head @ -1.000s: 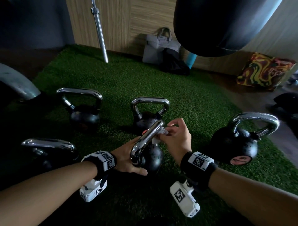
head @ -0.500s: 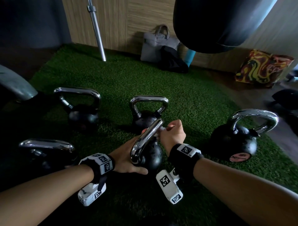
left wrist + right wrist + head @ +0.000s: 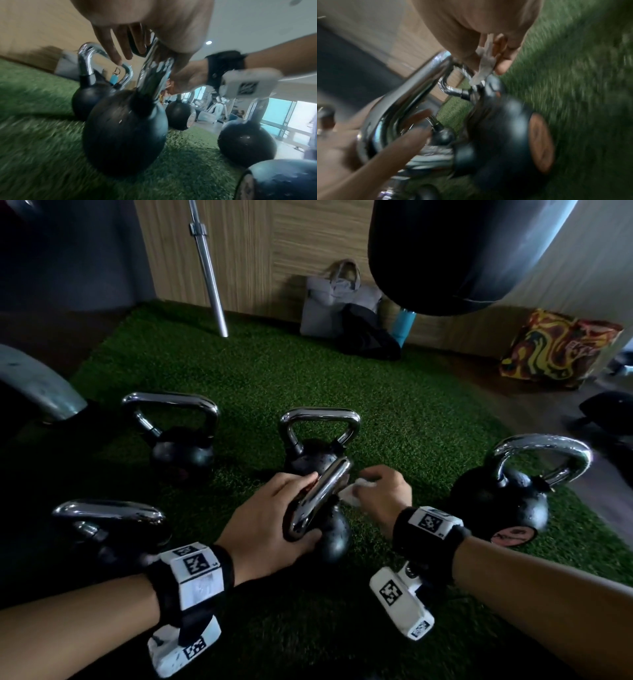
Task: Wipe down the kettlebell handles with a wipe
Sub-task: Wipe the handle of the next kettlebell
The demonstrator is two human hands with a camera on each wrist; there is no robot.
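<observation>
A small black kettlebell [image 3: 334,537] stands on the green turf [image 3: 239,371] in front of me, its chrome handle [image 3: 318,498] running away from me. My left hand [image 3: 281,508] holds that handle, fingers over its far part and thumb under its near bend. My right hand [image 3: 380,494] is just right of the handle and pinches a crumpled white wipe [image 3: 352,491] between thumb and fingers. In the right wrist view the wipe [image 3: 485,65] hangs beside the handle [image 3: 406,97], close to its far post. The left wrist view shows the ball [image 3: 125,135] and handle [image 3: 154,70], blurred.
Several other chrome-handled kettlebells stand around: one behind [image 3: 318,440], one back left [image 3: 183,440], one near left [image 3: 109,525], one right [image 3: 507,498]. A black punch bag [image 3: 445,251] hangs overhead. A barbell [image 3: 209,268] and bags [image 3: 339,299] lean at the wooden wall.
My right hand has come off the far top of the handle and moved right with the wipe. My left hand has slid further up the handle.
</observation>
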